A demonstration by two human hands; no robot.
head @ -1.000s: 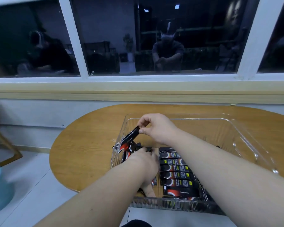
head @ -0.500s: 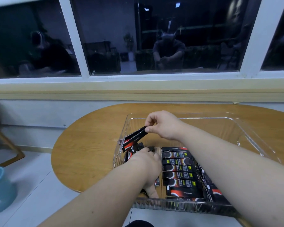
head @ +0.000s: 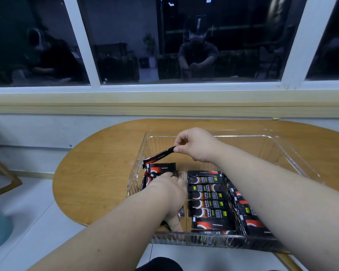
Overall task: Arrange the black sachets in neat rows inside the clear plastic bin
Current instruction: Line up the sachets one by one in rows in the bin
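Two rows of black sachets lie nearest me in the clear plastic bin [head: 204, 240]: the middle row [head: 205, 200], laid crosswise one behind another with labels up, and a right row [head: 249, 222] partly hidden under my right forearm [head: 272, 192]. My left hand [head: 168, 192] rests palm down in the near left part, over the loose sachets [head: 160, 169] that lie at odd angles there, I judge to steady them while the next one comes in; whether its fingers grip one I cannot tell. Further in, my right hand [head: 196, 145] pinches a single sachet [head: 159, 155] by its end between thumb and forefinger, so it hangs slanting down toward the left wall, above the loose ones, ready to be laid straight. Sachets fill only the bin's near half. Beneath the bin is a wooden table [head: 98, 163], and beyond it a dark window [head: 125, 45]
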